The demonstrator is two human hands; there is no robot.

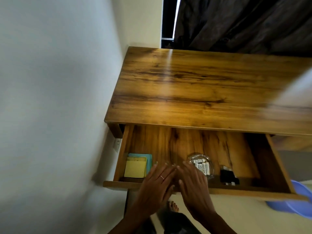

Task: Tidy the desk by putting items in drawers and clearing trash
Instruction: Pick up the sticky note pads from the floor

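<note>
Drawer (168, 146) stands pulled out under the wooden desk (194, 85), holding yellow sticky notes (135, 169) at its left, a glass dish of batteries (201, 166) mid-front and a black object (228, 176) beside it. Left hand (155, 186) and right hand (194, 186), fingers straight and grasping nothing, hover over its front edge; a blue bin (297, 201) sits right.
</note>
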